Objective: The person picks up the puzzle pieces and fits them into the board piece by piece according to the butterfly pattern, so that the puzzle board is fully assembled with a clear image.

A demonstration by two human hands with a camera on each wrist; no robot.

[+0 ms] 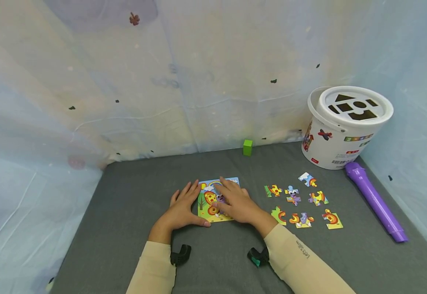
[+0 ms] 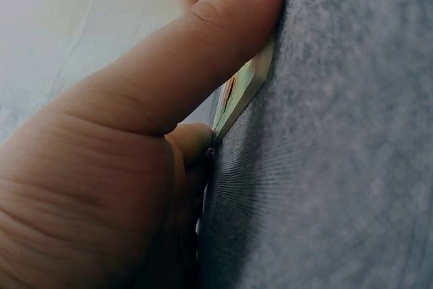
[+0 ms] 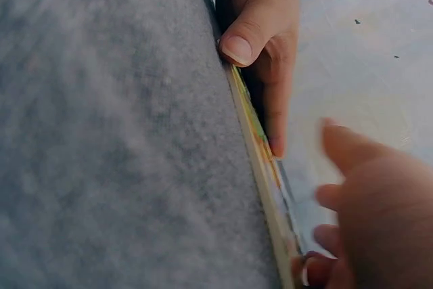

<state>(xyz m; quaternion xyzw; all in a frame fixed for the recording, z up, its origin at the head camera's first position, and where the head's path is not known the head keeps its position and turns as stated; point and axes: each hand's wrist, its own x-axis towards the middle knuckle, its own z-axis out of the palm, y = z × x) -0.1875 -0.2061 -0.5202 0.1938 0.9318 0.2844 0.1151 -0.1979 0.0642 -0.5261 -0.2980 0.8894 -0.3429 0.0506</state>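
Observation:
A colourful square picture puzzle [image 1: 217, 215] lies flat on the grey cloth. My left hand [image 1: 182, 208] rests at its left side, fingers spread and fairly straight, thumb at the near-left corner. In the left wrist view that thumb [image 2: 149, 86] lies right along the puzzle's pale edge [image 2: 247, 96]. Over the puzzle's right half is my right hand [image 1: 237, 204], fingers extended and covering part of the picture. The right wrist view shows the right hand [image 3: 392, 214] blurred above the thin board [image 3: 260, 157], with the other hand's thumb at the far end.
Several loose puzzle pieces [image 1: 293, 196] are scattered to the right. A green block [image 1: 247, 148] stands at the back edge. At the back right is a white bucket [image 1: 334, 143] with a shape-sorter lid, and a purple tube [image 1: 376, 202] lies in front of it.

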